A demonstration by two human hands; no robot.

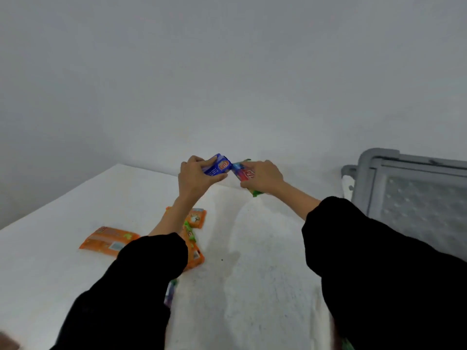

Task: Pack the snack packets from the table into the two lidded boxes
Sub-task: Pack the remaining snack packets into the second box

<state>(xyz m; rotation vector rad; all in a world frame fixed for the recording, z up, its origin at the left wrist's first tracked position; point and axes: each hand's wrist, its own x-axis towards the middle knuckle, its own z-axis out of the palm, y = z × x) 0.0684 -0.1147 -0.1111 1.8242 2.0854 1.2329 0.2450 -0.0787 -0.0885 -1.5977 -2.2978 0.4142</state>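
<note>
out over the far edge of the white table (63, 261), my left hand (193, 178) pinches a blue snack packet (218, 168). just right of it, nearly touching, my right hand (262, 176) grips a red and blue packet (243, 174) with a green one (256, 192) underneath. back toward my body, below my left wrist, orange packets (107, 239) lie loose on the table, and another colourful packet (169, 294) peeks from under my left sleeve. no lidded boxes are in view, so i judge most of the packing is left.
</note>
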